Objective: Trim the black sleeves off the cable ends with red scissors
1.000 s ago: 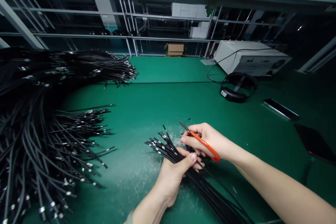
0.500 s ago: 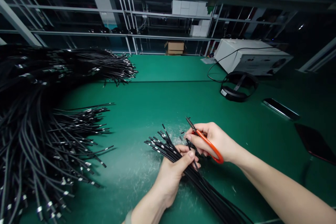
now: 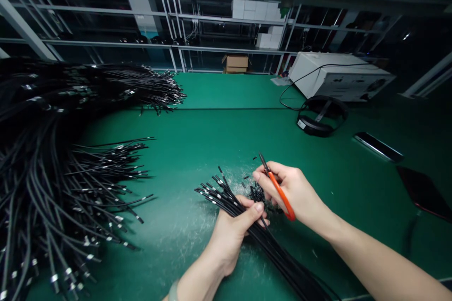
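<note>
Head view: the left hand point(image 3: 235, 225) is closed around a bundle of black cables point(image 3: 282, 256), thumb across the top and fingers curled beneath, with the bundle slanting over the green table point(image 3: 212, 136) near its front. The gripped cables' ends, many with small white bands, fan out to the upper left beyond the knuckles, while their lengths run down to the lower right and out of sight. To the right and apart from the bundle, the right hand point(image 3: 296, 193) is curled around orange-handled scissors point(image 3: 281, 196), their dark tips pointing up and slightly left; how far the blades are parted I cannot tell. Short black offcuts point(image 3: 257, 193) lie between the two hands, with a few loose bits farther up. At the left, a large heap of black cables point(image 3: 42, 150) spreads over the table, its banded ends pointing toward the middle and the front. Toward the right rear, a black headband-like device point(image 3: 319, 120) sits just in front of a white machine point(image 3: 339, 77), with a phone point(image 3: 378, 146) nearer the right edge. Behind the table, a cardboard box point(image 3: 236, 64) stands by metal racks.
</note>
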`<state>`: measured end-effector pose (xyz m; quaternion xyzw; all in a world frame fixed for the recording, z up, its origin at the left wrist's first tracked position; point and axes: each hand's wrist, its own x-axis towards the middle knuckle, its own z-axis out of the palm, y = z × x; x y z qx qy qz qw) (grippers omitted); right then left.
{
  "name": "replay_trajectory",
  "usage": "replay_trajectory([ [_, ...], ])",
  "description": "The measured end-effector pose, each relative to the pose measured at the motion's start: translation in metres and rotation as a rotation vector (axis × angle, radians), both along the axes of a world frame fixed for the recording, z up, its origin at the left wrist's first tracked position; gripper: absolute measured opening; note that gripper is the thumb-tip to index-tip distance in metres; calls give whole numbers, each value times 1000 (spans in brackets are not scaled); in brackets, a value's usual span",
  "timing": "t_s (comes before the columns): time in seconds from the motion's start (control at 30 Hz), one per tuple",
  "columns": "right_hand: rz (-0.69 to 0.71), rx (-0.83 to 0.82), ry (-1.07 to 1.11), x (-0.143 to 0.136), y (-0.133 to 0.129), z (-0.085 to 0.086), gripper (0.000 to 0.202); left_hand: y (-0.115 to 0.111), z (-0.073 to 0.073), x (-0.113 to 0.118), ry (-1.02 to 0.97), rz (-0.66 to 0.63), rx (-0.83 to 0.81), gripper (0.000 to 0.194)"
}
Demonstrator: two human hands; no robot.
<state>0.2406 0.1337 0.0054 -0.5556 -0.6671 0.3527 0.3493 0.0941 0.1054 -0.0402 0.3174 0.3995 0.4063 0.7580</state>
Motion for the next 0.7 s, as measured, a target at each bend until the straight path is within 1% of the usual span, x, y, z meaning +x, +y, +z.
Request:
replay_trajectory([
  [0.1,43,-157,172,-3,4,0,27,0,0,0,5,0,-12,16],
  [0.17,91,-230,205,-5,5,-2,29,0,0,-1,0,1,-19,16],
  [0.23,113,-246,172,-6,3,-6,28,1,-1,-1,-5,4,-21,17],
  [0.27,104,-205,114,-5,1,-8,27,1,-1,-1,-4,5,-21,17],
  [0.3,83,-124,21,-4,0,-10,26,1,-1,-1,-2,6,-21,16],
  [0.37,75,145,-245,0,-2,-14,25,1,-2,-1,8,7,-13,16],
  [0.43,167,434,-503,6,-1,-16,22,1,-3,-1,10,17,-12,16],
  [0.47,235,534,-582,10,0,-16,21,1,-3,0,6,24,-17,16],
  [0.5,291,598,-616,13,1,-16,19,1,-3,0,3,29,-25,16],
  [0.53,309,628,-611,16,2,-16,18,1,-3,0,0,31,-34,16],
  [0.57,281,628,-585,19,3,-16,17,1,-2,0,1,29,-41,17],
  [0.63,171,581,-534,24,4,-16,15,1,-2,-1,8,16,-41,17],
  [0.7,109,531,-567,29,3,-16,16,1,-1,-1,9,6,-33,17],
])
